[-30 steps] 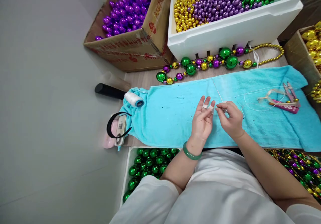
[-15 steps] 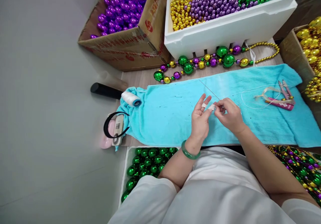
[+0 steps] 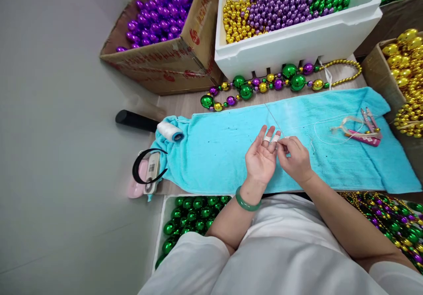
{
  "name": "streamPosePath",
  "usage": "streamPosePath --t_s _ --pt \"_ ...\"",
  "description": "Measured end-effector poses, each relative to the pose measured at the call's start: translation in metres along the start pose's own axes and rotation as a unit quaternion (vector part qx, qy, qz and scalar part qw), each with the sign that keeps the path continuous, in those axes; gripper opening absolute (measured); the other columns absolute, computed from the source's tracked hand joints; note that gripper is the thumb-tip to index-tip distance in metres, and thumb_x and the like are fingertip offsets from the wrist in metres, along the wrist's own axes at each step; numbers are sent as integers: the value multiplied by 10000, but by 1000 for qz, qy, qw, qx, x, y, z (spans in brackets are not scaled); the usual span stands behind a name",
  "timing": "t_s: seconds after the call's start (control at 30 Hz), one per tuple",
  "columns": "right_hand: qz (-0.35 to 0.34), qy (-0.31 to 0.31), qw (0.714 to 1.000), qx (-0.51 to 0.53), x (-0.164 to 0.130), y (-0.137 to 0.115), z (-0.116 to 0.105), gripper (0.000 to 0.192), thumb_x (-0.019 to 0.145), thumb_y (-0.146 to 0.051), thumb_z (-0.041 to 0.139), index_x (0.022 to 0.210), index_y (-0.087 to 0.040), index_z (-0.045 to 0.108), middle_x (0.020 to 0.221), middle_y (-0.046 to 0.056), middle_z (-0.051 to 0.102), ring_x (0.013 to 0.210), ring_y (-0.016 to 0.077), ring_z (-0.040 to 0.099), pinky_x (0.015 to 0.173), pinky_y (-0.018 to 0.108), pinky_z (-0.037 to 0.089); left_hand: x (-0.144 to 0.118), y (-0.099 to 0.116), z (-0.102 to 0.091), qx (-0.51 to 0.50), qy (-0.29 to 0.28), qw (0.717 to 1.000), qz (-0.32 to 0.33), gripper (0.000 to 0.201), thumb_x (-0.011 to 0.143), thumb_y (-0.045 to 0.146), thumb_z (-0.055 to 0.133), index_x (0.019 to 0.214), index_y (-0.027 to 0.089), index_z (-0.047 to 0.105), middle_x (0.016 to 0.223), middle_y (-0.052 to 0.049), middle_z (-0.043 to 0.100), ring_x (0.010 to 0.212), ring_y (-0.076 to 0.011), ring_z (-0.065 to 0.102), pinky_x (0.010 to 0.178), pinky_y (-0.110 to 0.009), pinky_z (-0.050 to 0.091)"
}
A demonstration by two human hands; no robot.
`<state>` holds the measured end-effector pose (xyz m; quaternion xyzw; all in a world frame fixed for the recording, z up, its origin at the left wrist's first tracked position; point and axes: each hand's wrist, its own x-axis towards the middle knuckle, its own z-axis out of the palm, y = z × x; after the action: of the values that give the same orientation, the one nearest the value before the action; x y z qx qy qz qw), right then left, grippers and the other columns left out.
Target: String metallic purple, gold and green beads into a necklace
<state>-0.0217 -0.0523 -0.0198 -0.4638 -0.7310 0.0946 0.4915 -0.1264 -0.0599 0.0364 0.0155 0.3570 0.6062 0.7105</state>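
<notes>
It looks like the small work here is on the white tape wrapped round two fingers of the left hand. To do it well, the taped finger should stay straight and still, and the pinch small and soft, so the tape sits flat and not too tight. The thin pale line by the right hand should stay clear of skin.

The left hand is palm up over the blue towel, fingers spread a little, gripping nothing I can see. The right hand curls in, thumb and first finger pinched together at the nearer tape. What they hold is too small to tell.
</notes>
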Motion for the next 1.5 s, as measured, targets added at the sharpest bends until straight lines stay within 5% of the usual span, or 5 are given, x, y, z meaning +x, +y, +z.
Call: streamPosePath --t_s 0.33,0.57,1.07,1.3,1.5 --pt "82 -22 991 108 0 1 3 83 853 -145 544 837 -195 609 744 31 601 668 140 549 615 283 479 3 6 -2 18 10 1000 6 292 949 250 404 1144 185 612 1369 -64 543 1259 -222 542 977 -301 501" --pt "355 -73 842 399 10 13 -6 148 737 -313 717 774 -173 684 684 -5 614 529 95 524 482 249 443 2 1 -3 108 5 994 -1 496 777 -35 547 1208 209 581 1240 -45 616 1068 -131 647 899 -191 508" --pt "361 -83 826 425 5 25 -20 126 760 -308 694 744 -183 709 630 -21 563 530 82 505 487 236 415 8 -8 -3 134 -39 989 -49 541 704 -18 573 1210 173 585 1250 -72 606 995 -106 636 868 -193 491" --pt "395 -71 779 481 12 32 -46 248 767 -272 655 1000 -196 695 750 14 653 568 108 563 482 247 437 23 1 -16 313 -1 944 102 367 779 195 624 1144 157 636 1167 -95 649 1034 -179 631 950 -318 476" --pt "414 -52 742 525 27 23 -61 268 737 -228 659 1004 -215 665 766 18 691 663 133 635 507 227 454 23 -9 -4 420 -176 886 79 411 767 233 640 1176 194 656 1332 -106 549 1181 -235 540 764 -263 540"
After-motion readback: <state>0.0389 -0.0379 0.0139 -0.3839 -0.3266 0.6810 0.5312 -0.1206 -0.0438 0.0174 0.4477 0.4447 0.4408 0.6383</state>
